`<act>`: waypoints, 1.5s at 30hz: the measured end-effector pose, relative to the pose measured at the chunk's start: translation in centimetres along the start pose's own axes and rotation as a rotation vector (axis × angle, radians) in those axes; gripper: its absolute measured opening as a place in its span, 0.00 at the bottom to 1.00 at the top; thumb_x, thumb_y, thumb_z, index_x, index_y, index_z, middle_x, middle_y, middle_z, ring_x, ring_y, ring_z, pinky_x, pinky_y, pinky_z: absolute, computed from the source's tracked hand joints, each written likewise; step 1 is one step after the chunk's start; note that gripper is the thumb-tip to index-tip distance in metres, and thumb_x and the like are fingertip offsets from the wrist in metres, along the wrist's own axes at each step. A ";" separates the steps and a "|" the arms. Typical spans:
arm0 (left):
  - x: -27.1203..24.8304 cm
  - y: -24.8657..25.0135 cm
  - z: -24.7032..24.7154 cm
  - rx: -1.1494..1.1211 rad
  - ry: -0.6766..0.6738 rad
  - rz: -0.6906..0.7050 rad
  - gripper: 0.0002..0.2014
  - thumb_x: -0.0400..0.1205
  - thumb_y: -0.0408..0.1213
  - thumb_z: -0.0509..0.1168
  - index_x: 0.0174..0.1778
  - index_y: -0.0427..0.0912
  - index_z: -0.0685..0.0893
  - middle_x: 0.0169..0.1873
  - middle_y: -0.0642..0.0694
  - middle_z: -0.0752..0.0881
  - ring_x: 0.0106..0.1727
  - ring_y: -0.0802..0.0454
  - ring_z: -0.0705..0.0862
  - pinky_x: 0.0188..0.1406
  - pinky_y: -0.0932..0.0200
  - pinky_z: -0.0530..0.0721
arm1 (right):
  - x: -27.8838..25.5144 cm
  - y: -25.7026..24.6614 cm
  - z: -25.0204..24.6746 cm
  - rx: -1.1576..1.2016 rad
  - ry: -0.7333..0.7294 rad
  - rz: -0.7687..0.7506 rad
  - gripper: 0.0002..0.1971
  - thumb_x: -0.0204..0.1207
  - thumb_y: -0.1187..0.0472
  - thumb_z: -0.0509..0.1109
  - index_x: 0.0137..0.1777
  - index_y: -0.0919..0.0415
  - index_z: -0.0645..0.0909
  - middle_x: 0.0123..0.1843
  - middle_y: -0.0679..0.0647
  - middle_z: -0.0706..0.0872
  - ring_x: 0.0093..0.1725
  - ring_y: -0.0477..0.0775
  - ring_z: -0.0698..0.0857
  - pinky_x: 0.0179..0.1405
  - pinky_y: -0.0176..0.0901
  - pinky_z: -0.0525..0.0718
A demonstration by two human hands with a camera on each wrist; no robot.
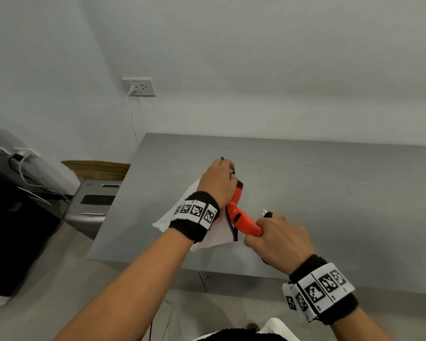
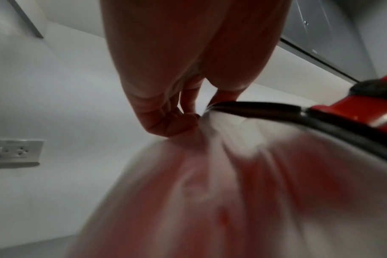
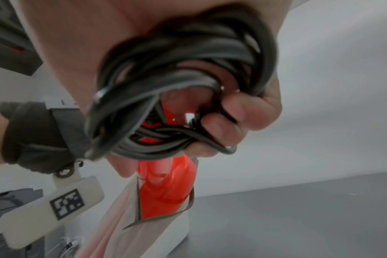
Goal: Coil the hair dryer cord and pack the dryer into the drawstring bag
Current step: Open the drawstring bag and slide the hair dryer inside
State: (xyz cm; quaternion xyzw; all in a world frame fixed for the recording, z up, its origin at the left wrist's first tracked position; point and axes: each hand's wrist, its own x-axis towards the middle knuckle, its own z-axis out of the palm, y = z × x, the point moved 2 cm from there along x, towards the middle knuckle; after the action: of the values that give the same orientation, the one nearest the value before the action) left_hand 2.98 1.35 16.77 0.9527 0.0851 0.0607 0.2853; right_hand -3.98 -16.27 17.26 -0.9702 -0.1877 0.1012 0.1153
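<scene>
An orange hair dryer [image 1: 241, 215] sticks partway into the white drawstring bag [image 1: 180, 212], which is lifted above the grey table [image 1: 330, 193]. My left hand [image 1: 218, 182] pinches the bag's black-trimmed rim [image 2: 254, 109] and holds the mouth up. My right hand [image 1: 279, 238] grips the dryer's handle end together with the coiled black cord [image 3: 177, 90]; the plug [image 1: 266, 213] pokes out past its fingers. Through the thin fabric [image 2: 210, 200] the dryer's orange body shows. In the right wrist view the dryer [image 3: 166, 190] sits in the bag's open mouth.
A wall socket [image 1: 139, 86] with a white cable plugged in is on the wall behind the table's left corner. A grey appliance [image 1: 94, 203], a cardboard box [image 1: 96, 168] and dark equipment [image 1: 15, 217] stand left of the table.
</scene>
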 end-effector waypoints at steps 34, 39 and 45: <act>-7.5 4.4 2.4 0.009 -0.053 0.528 0.21 0.83 0.47 0.65 0.72 0.49 0.75 0.57 0.52 0.79 0.57 0.57 0.76 0.59 0.57 0.79 | 2.2 3.4 1.2 0.237 -0.073 0.130 0.10 0.74 0.60 0.58 0.37 0.51 0.80 0.37 0.49 0.87 0.41 0.56 0.86 0.46 0.53 0.88; -8.6 3.5 3.3 0.038 -0.236 0.376 0.23 0.81 0.35 0.61 0.73 0.48 0.70 0.55 0.44 0.86 0.49 0.41 0.86 0.48 0.47 0.83 | 3.5 5.8 2.0 0.862 0.082 0.230 0.05 0.82 0.58 0.68 0.49 0.52 0.86 0.44 0.44 0.90 0.45 0.42 0.87 0.48 0.37 0.84; -12.8 4.9 4.1 -0.153 -0.429 0.420 0.21 0.87 0.37 0.58 0.77 0.47 0.67 0.54 0.41 0.85 0.46 0.44 0.85 0.45 0.53 0.80 | 4.3 7.5 3.0 1.593 0.099 0.703 0.13 0.90 0.62 0.55 0.45 0.62 0.75 0.26 0.55 0.78 0.26 0.48 0.78 0.26 0.36 0.75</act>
State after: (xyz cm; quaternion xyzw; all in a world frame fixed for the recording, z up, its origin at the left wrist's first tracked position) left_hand -8.28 -7.35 15.20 0.9162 -0.1808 -0.0780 0.3489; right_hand 1.75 -20.81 11.79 -0.6059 0.2545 0.1899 0.7294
